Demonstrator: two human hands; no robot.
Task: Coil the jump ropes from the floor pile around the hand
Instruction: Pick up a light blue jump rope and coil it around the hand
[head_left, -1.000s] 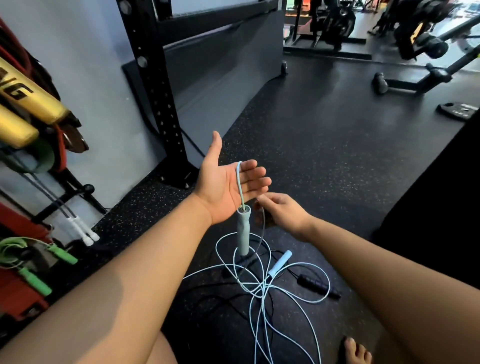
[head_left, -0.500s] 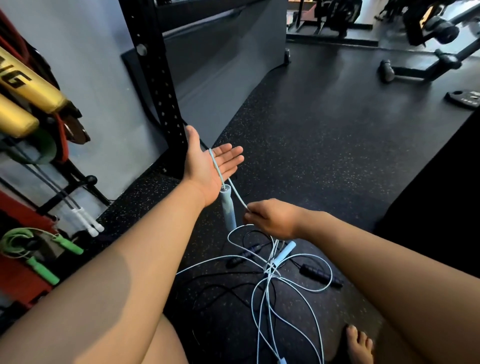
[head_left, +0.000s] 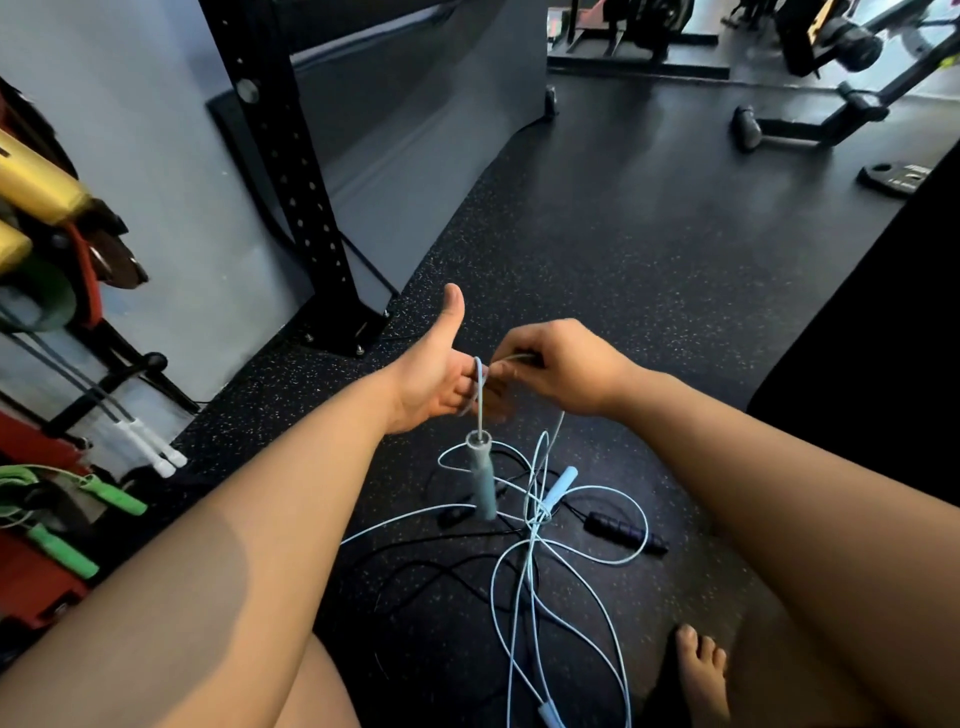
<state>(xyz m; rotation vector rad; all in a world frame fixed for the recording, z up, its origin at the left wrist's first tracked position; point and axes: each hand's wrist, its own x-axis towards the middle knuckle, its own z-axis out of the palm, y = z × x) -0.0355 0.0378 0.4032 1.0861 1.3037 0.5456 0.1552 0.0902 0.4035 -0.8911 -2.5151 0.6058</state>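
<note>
My left hand (head_left: 431, 374) is held out palm-right with the thumb up and the fingers extended. The light blue jump rope cord (head_left: 479, 376) lies looped over those fingers. Its grey-blue handle (head_left: 480, 478) hangs straight down below the hand. My right hand (head_left: 561, 369) pinches the cord just past my left fingertips and partly hides them. The rest of the cord lies in loose loops on the floor pile (head_left: 530, 566), with a second light blue handle (head_left: 558, 486) among them. A black jump rope (head_left: 623, 532) lies tangled in the same pile.
A black rack post (head_left: 291, 171) stands bolted to the floor at the left. White-handled (head_left: 150, 447) and green-handled (head_left: 111, 496) ropes hang at the far left. My bare foot (head_left: 701, 670) rests beside the pile. Gym machines and a weight plate (head_left: 893, 176) sit at the back right.
My right hand rose from near the floor pile up to my left fingertips, carrying the cord over them. My left hand turned thumb-up and the hanging handle swung lower.
</note>
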